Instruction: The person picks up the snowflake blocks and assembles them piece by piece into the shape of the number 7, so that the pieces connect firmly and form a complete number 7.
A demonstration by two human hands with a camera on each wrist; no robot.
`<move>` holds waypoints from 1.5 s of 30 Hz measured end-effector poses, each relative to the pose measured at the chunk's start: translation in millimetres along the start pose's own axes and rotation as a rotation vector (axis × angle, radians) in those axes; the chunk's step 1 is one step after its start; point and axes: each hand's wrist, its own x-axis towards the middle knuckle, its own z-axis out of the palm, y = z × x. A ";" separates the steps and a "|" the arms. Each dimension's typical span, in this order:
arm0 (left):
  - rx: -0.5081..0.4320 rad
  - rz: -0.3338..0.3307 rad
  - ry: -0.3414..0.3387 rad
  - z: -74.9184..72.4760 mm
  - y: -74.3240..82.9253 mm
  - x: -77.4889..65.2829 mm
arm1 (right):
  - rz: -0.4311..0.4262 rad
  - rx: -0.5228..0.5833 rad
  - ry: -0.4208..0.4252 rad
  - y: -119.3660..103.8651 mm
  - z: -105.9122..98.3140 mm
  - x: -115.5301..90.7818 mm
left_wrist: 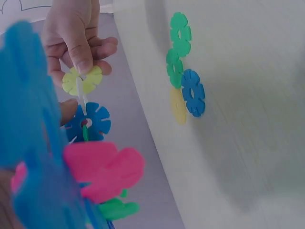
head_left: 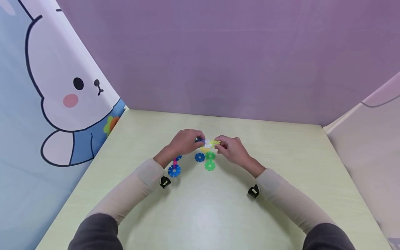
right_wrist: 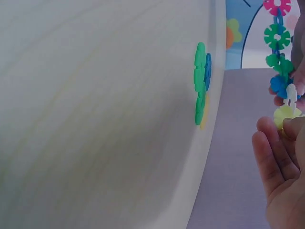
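My left hand pinches a blue notched plastic disc near one end of a chain of interlocking discs. Pink, green and blue pieces make up this chain, which trails past the left wrist to a blue disc. Between thumb and fingers, my right hand pinches a yellow disc. A white disc, seen edge-on in the left wrist view, bridges the yellow disc and the blue one. Whether every slot is fully seated I cannot tell.
Loose discs lie on the pale table below the hands: a blue one, a yellow one and green ones. A purple cloth wall rises behind the table, and a cartoon-printed cloth hangs at the left.
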 end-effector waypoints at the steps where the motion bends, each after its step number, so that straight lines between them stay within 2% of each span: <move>1: 0.000 -0.003 -0.004 1.2 0.9 0.6 | 0.001 -0.002 -0.001 0.3 0.1 0.1; 10: -0.032 -0.003 -0.014 9.4 7.8 4.4 | -0.002 0.001 0.002 -0.5 2.0 0.1; 18: -0.046 0.020 0.051 13.4 14.3 8.5 | -0.013 0.073 0.002 -6.1 5.5 1.8; 26: -0.033 0.035 0.080 11.1 16.2 7.9 | 0.099 0.124 -0.019 -12.1 6.5 2.7; 34: -0.024 0.029 0.051 6.6 13.2 4.4 | 0.130 0.112 -0.066 -13.0 5.7 4.7; 39: -0.032 0.012 0.048 4.0 7.4 2.5 | 0.117 0.025 -0.118 -10.2 5.4 4.9; 45: -0.045 -0.015 0.030 3.3 -1.1 0.3 | 0.108 -0.029 -0.263 -5.4 5.5 3.1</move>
